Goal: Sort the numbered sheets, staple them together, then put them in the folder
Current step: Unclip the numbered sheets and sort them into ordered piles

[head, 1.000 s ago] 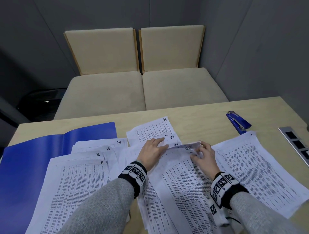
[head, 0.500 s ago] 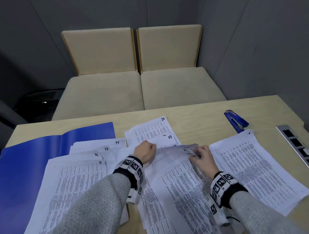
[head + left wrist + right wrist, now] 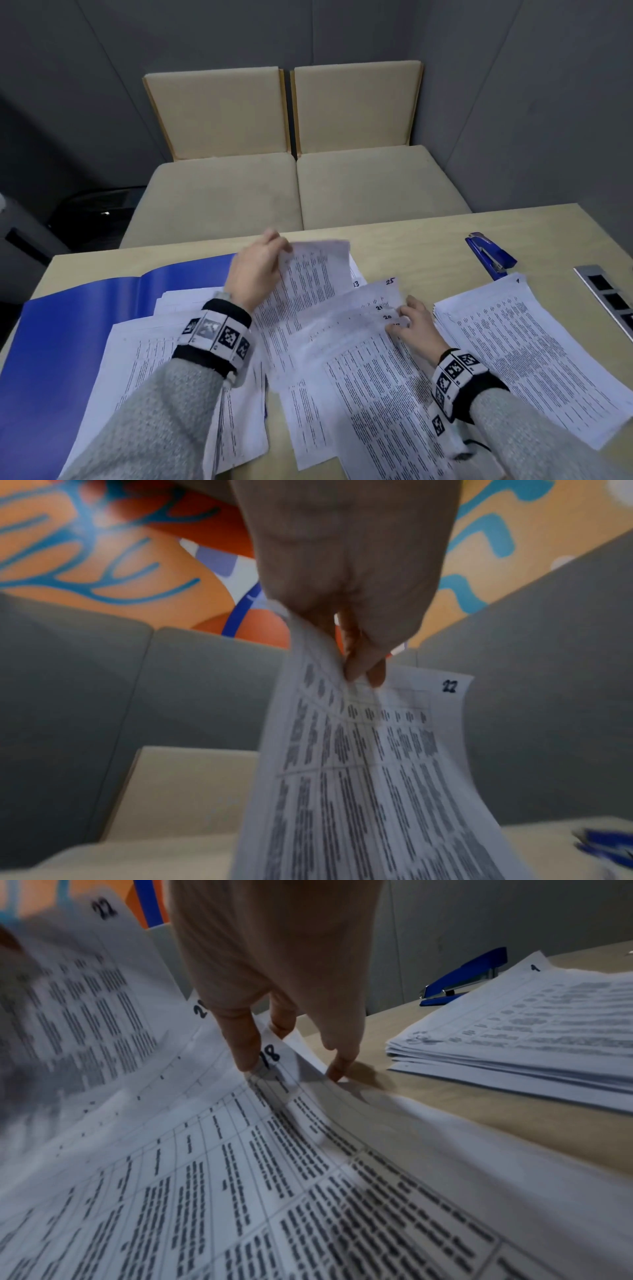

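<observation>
Open blue card folder (image 3: pixel 68 342) lies flat at the left end of the pale wooden worktop (image 3: pixel 411 246). Fanned white printed sheets (image 3: pixel 144 346) overlap its right half, corner numbers mostly blurred.

Left hand (image 3: pixel 255 274), raised above the worktop near the far edge: grip closed on a white printed sheet marked 22 (image 3: pixel 369 764). Left wrist view shows thumb and fingertips (image 3: pixel 359 666) pinching the top edge, the sheet hanging down and curving, table print facing the camera. In the head view the same sheet slopes from the hand down into the middle spread.

Centre: loose overlapped pile of white numbered sheets (image 3: pixel 359 359), corners reading 25, 21, 20; right wrist view also shows an 18 (image 3: pixel 270 1056). Sheets are askew, not squared.

Right hand (image 3: pixel 416 329) low on the right edge of that pile: fingers straight, spread, tips pressing down. One fingertip (image 3: pixel 248 1058) sits on the corner beside the 18, another touches the sheet edge at the worktop. Grip open, holds nothing.

Right of the hand, apart from the middle spread: neat white stack topped by sheet 1 (image 3: pixel 534 353), flat on the worktop. Blue stapler (image 3: pixel 489 257) just beyond its far corner, closed. Grey socket panel (image 3: pixel 609 298) at the far right edge.
</observation>
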